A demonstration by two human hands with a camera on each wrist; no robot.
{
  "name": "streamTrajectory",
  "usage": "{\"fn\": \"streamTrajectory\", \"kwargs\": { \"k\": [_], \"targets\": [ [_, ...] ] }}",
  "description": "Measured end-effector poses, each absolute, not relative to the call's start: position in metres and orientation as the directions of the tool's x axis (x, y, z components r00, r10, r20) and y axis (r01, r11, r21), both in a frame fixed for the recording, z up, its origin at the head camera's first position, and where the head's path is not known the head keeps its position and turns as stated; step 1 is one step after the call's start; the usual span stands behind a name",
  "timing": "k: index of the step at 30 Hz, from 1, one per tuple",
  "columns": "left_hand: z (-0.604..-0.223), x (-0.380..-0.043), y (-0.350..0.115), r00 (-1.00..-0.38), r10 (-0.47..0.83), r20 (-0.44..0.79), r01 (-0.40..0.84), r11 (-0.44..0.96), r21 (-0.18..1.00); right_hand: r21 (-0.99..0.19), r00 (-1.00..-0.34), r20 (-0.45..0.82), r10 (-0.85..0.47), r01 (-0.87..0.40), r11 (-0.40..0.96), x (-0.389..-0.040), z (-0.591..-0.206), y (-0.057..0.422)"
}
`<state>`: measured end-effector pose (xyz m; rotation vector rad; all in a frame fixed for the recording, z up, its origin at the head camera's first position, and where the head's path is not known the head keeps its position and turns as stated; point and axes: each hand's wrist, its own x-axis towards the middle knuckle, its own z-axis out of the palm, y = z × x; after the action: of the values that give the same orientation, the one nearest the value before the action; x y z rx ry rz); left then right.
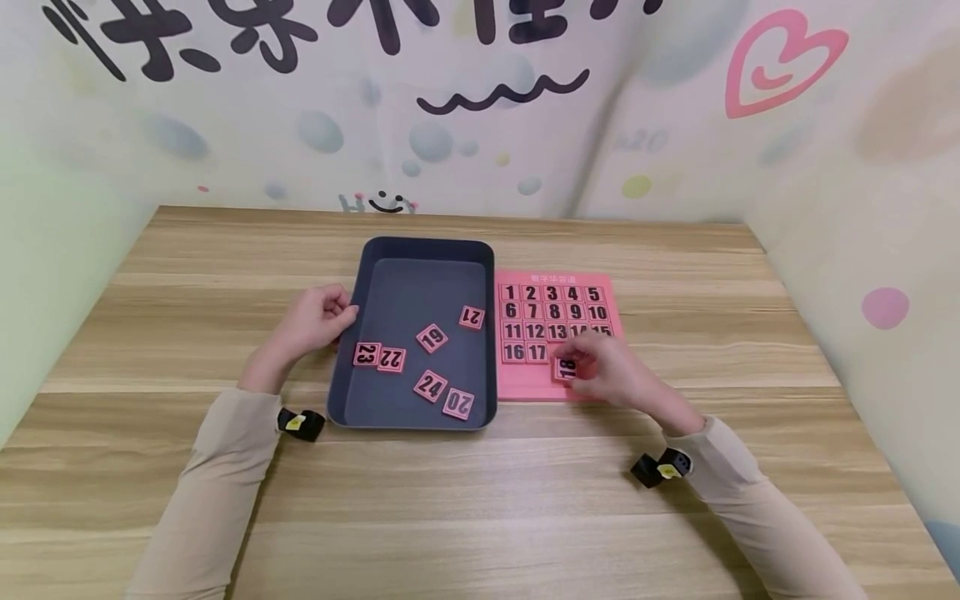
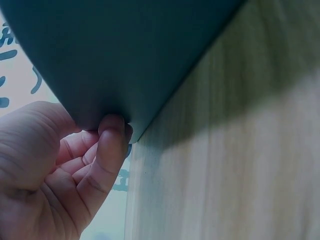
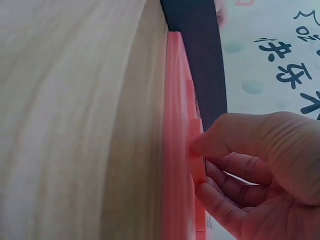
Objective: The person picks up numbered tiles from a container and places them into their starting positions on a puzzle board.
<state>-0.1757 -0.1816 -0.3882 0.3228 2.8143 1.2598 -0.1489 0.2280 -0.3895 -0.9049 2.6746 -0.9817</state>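
Observation:
My right hand (image 1: 611,371) pinches the number tile 18 (image 1: 565,369) between thumb and fingers, low over the pink puzzle board (image 1: 525,386). The 18 lies turned sideways, close to the tile 17 (image 1: 537,352). In the right wrist view, the tile's edge (image 3: 197,160) shows between the thumb and a fingertip, right at the board. My left hand (image 1: 318,318) grips the left rim of the dark grey tray (image 1: 420,250), its fingertips on the tray's outer wall (image 2: 120,60) in the left wrist view. Loose number tiles, among them tile 19 (image 1: 432,337), lie in the tray.
The board stands against the tray's right side, with rows 1 to 17 set in order, some partly behind my right hand. Both are on a wooden table (image 1: 450,517). A printed wall covering (image 1: 480,158) rises behind the table's back edge.

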Motion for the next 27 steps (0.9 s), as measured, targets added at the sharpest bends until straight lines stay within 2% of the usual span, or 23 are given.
{"fn": "streamTrajectory", "kwargs": {
  "k": [6, 17, 27],
  "targets": [
    [-0.3855, -0.1749, -0.1805, -0.976, 0.21, 0.065, 0.188, 0.642, 0.743, -0.625, -0.828, 0.05, -0.558, -0.462, 0.629, -0.1487, -0.3939, 0.2287],
    [-0.3845, -0.1737, -0.1812, -0.974, 0.214, 0.073, 0.196, 0.636, 0.747, -0.592, -0.908, 0.045, -0.416, -0.359, 0.721, -0.1474, -0.3967, 0.223],
    [-0.3858, -0.174, -0.1816, -0.974, 0.215, 0.073, 0.195, 0.628, 0.753, -0.538, -0.95, -0.017, -0.311, -0.253, 0.804, -0.1452, -0.3914, 0.2224]
  ]
}}
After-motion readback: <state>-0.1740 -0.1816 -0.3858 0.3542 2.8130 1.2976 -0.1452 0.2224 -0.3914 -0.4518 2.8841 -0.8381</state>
